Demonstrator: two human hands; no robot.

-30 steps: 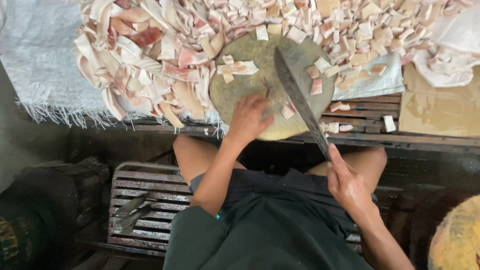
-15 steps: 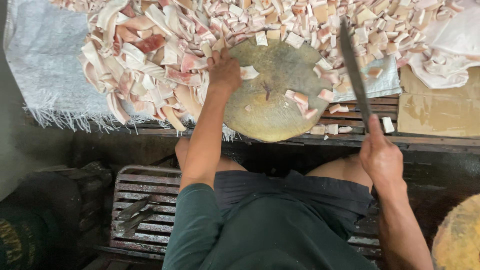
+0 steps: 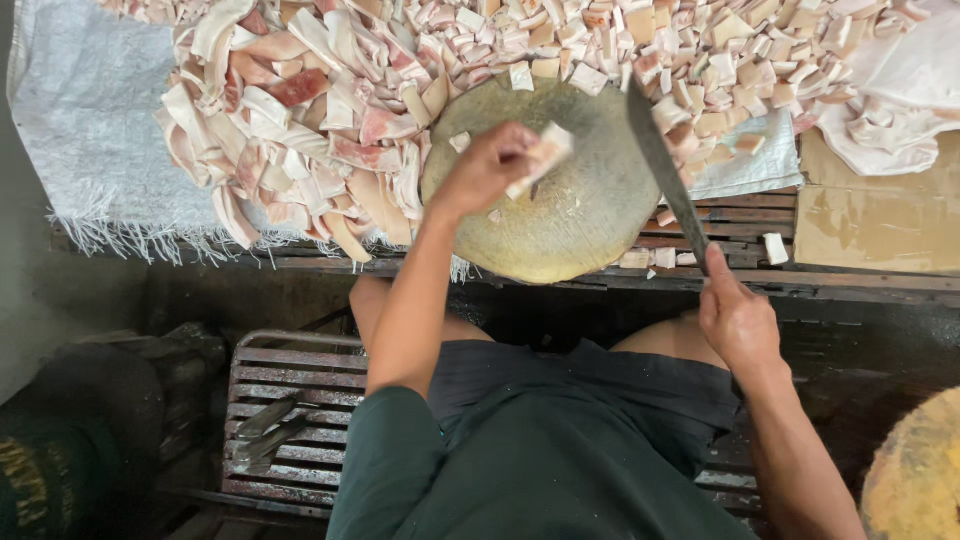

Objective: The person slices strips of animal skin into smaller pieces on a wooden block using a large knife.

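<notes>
My left hand hovers over the round wooden chopping block and holds a pale strip of meat in its fingers. My right hand grips the handle of a long dark cleaver, whose blade points away from me along the block's right edge. Left of the block lies a heap of long pink and white meat strips. Beyond and to the right of it spreads a pile of small cut meat cubes.
A woven white sack covers the bench's left side. Crumpled white plastic and a brown cardboard sheet lie at right. A metal slatted stool stands below. Another round block's edge shows at the lower right.
My left hand reached into the heap, took a strip of meat and brought it over the block. The cleaver swung off the block to its right edge and stays raised there.
</notes>
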